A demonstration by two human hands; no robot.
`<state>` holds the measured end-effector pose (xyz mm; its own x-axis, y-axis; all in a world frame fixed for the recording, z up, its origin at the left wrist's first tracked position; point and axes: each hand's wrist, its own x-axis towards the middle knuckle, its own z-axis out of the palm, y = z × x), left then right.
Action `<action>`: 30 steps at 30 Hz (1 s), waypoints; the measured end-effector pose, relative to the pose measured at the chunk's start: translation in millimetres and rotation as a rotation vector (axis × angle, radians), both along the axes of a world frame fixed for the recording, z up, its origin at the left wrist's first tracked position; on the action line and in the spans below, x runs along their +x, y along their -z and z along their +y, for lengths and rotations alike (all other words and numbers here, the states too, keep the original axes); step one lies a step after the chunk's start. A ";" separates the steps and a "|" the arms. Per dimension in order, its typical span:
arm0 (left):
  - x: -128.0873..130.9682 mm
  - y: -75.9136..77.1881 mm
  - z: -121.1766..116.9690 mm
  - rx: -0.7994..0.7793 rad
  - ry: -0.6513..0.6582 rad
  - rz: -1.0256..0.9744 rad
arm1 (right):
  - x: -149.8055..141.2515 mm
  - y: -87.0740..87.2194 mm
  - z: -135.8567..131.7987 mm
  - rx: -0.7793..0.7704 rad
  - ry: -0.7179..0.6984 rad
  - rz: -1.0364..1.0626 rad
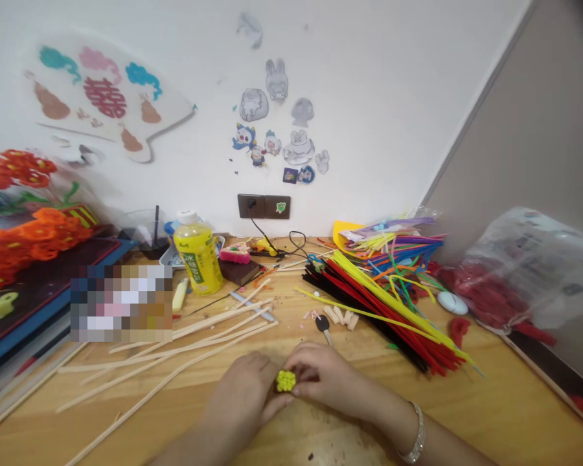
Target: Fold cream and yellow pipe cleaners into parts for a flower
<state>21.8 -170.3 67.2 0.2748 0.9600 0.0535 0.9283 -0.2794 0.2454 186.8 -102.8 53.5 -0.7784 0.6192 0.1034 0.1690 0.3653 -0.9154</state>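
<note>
My left hand [243, 395] and my right hand [328, 378] meet low over the wooden table [466, 414], both pinched round a small yellow-green fuzzy ball of pipe cleaner [286, 380]. The fingers of each hand are curled against it. A silver bracelet [416, 440] sits on my right wrist. Just beyond my hands lie a key [323, 325] and a few short wooden pegs [342, 316].
Long thin wooden sticks [175, 353] fan out to the left. A heap of coloured pipe cleaners [393, 291] lies to the right, next to a plastic bag of red ones [519, 278]. A yellow drink bottle [197, 255], orange pipe-cleaner flowers [24, 239] and stacked boards stand at left.
</note>
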 end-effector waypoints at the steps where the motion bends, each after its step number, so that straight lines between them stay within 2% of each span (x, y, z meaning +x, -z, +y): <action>1: 0.0 -1.5 -0.2 -0.008 -0.017 -0.004 | 0.2 0.3 0.5 -0.004 0.000 -0.005; 7: -1.0 -2.9 -0.5 -0.013 -0.001 0.001 | 1.0 -1.9 3.1 -0.025 -0.020 -0.038; 13: -0.8 -5.7 -2.4 -0.036 -0.041 -0.014 | 7.1 -5.6 7.6 -0.001 -0.044 -0.073; 20: 1.0 -8.3 -6.2 -0.072 -0.114 -0.131 | 10.6 -12.8 12.3 0.117 0.029 -0.080; 26: 4.2 -12.4 -6.8 -0.098 -0.162 -0.167 | 13.3 -33.3 30.7 0.301 0.239 -0.046; 30: 3.5 -3.7 -2.3 -0.069 -0.124 -0.105 | -8.3 -58.6 66.6 0.456 0.329 -0.185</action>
